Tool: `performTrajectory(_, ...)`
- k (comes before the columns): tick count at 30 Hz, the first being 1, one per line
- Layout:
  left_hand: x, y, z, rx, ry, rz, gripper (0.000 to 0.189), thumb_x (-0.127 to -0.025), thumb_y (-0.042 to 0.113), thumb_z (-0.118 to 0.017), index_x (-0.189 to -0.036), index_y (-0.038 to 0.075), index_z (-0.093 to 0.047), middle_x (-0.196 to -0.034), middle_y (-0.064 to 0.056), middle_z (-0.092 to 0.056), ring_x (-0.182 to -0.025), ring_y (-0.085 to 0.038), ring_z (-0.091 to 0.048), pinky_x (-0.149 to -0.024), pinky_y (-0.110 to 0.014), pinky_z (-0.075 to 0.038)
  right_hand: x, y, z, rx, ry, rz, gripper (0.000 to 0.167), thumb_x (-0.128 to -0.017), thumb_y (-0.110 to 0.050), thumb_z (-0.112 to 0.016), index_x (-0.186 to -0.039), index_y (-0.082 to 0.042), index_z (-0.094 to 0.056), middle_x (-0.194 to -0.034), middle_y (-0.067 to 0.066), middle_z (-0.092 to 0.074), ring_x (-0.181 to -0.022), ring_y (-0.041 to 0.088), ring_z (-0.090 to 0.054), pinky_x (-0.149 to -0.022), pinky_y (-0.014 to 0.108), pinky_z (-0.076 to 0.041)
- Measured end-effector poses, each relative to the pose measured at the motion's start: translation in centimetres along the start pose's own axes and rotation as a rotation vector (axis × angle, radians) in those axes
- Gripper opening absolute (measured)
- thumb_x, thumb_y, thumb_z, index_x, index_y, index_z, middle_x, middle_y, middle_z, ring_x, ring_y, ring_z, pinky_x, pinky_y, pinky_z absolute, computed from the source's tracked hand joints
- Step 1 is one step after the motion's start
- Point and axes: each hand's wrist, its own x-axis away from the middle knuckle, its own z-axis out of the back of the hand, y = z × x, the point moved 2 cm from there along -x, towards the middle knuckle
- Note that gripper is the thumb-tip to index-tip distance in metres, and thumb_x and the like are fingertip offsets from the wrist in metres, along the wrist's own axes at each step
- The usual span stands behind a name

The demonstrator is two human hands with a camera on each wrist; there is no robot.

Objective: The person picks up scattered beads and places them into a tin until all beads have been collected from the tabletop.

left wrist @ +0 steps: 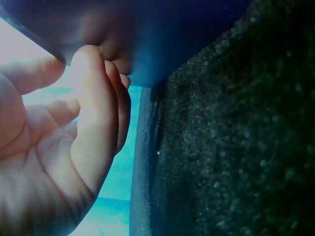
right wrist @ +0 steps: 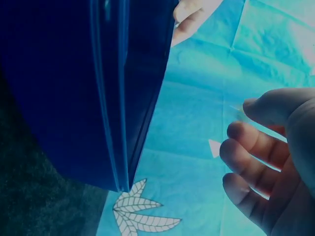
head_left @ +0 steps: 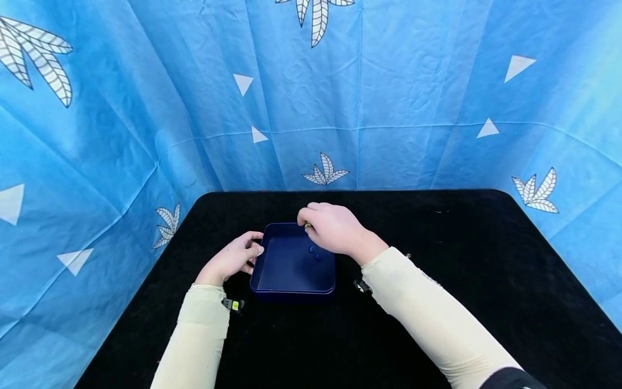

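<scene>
Box sits between a person's hands, nearly square, so no long axis stands out, backed by a blue curtain and resting on a black table. Left hand, the nearer, grips its left wall, fingertips against the outside; right hand hangs over the far right corner, pinching a yellowish piece too small to identify. Two blue beads lie inside.
</scene>
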Motion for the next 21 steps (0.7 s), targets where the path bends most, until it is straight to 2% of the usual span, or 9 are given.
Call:
performTrajectory(5,0.2,0.2,0.0,-0.008,0.0,0.001,0.05,-0.106,0.016,-0.051,-0.152,0.006,-0.037,-0.115,-0.018,-0.056,-0.089,-0.029,-0.059,-0.07,-0.041,-0.058,0.0,0.3,0.0,0.005,-0.034,-0.029,0.017,-0.097,-0.012,-0.063,-0.108,-0.023,-0.069,-0.098,-0.008,-0.061,-0.078,0.01,-0.059,-0.065,0.03,-0.05)
performTrajectory(10,0.1,0.2,0.1,-0.001,-0.003,0.001,0.05,-0.105,0.016,-0.052,-0.152,0.007,-0.037,-0.115,-0.018,-0.056,-0.088,-0.029,-0.059,-0.07,-0.041,-0.058,0.4,0.9,-0.2,0.007,-0.031,-0.044,0.015,-0.096,-0.014,-0.063,-0.107,-0.023,-0.069,-0.097,-0.009,-0.06,-0.078,0.01,-0.058,-0.065,0.031,-0.05)
performTrajectory(21,0.1,0.2,-0.1,-0.012,-0.001,-0.006,0.05,-0.105,0.016,-0.051,-0.152,0.004,-0.036,-0.113,-0.017,-0.055,-0.087,-0.028,-0.059,-0.069,-0.04,-0.058,2.3,2.8,0.4,0.013,-0.054,-0.122,0.01,-0.096,-0.019,-0.065,-0.104,-0.025,-0.069,-0.097,-0.01,-0.059,-0.079,0.009,-0.059,-0.068,0.033,-0.051)
